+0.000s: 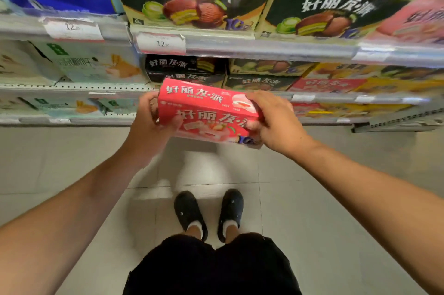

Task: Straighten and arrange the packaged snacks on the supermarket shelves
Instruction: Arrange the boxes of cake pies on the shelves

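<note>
Standing before snack shelves [264,51], a person is holding a red box [206,112] in mid-air, off the shelves | left hand [150,124] gripping its left end, right hand [271,121] gripping its right end | judging: keeping it level and front-facing, sliding it squarely beside matching red boxes [324,84] would be tidiest.

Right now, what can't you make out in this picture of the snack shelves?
Head view only:
- Red box: both ends hidden under the left hand and right hand.
- Price tags: small print blurred.
- Pink box: cut off by the right edge, smeared.
- Lower shelf boxes: blurred, partly behind the shelf rail.
</note>
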Action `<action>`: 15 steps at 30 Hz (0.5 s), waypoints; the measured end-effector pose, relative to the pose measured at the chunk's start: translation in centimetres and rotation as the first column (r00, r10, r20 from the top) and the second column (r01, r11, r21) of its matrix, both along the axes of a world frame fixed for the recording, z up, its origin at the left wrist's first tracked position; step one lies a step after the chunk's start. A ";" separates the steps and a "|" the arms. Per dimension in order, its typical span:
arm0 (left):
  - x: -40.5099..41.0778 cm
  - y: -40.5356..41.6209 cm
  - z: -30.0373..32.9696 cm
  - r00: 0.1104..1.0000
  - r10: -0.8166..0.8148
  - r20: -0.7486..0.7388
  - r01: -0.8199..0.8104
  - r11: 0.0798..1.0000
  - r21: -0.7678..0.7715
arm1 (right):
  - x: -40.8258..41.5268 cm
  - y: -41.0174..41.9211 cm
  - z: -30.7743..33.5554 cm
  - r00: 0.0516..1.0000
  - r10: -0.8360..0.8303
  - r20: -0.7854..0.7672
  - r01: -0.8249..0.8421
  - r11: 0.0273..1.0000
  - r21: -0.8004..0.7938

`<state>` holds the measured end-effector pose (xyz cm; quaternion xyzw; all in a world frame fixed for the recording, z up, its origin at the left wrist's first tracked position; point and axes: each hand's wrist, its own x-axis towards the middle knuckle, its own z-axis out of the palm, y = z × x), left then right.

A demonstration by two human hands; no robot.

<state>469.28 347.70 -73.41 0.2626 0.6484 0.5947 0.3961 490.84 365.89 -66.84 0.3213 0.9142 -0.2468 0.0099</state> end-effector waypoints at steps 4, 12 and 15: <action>3.5 1.9 3.3 0.982 -0.168 0.084 0.168 0.986 0.008 | 6.8 -0.1 5.1 0.990 -0.140 0.026 0.142 0.986 -0.088; 16.3 9.4 8.2 0.900 -0.394 0.184 0.412 0.909 -0.065 | 23.6 -2.2 9.2 0.819 -0.562 -0.113 0.543 0.824 -0.158; 21.9 11.8 9.3 0.879 -0.429 0.211 0.453 0.888 -0.083 | 29.9 -3.0 8.9 0.584 -0.789 -0.194 0.708 0.611 -0.355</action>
